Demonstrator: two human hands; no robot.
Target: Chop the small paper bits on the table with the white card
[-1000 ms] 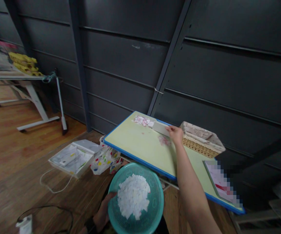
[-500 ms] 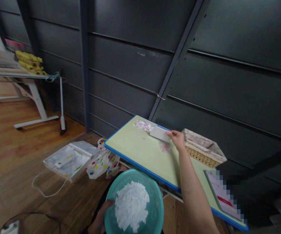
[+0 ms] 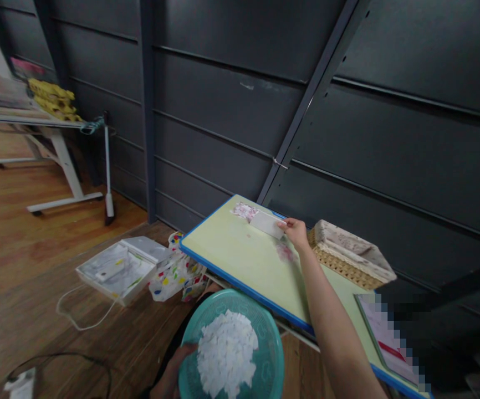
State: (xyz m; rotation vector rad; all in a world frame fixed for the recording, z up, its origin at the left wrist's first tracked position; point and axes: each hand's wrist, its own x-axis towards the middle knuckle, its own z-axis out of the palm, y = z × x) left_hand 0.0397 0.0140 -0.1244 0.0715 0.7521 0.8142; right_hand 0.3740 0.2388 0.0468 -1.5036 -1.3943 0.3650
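Observation:
My left hand (image 3: 174, 370) grips the left rim of a teal plastic basket (image 3: 271, 354), its thumb over the edge. A heap of small white paper pieces (image 3: 227, 352) fills the middle of the basket. At the far side of a pale yellow table with a blue edge (image 3: 240, 260), my right hand (image 3: 296, 230) pinches one end of a flat white card-like piece (image 3: 266, 224). The piece touches or nearly touches a pile of pink-and-white paper bits (image 3: 244, 210). A faint pink patch (image 3: 286, 253) marks the tabletop near my wrist.
A lined wicker basket (image 3: 348, 257) stands at the table's back right, with a tablet-like panel (image 3: 383, 338) nearer. On the floor at left lie an open white box (image 3: 117, 271), a dotted plastic bag (image 3: 177, 274) and a power strip (image 3: 21, 382). A dark panelled wall (image 3: 223, 100) rises behind.
My right hand has moved the flat white piece slightly left, closer to the paper pile, and it now stands more tilted. My left hand keeps its hold on the basket.

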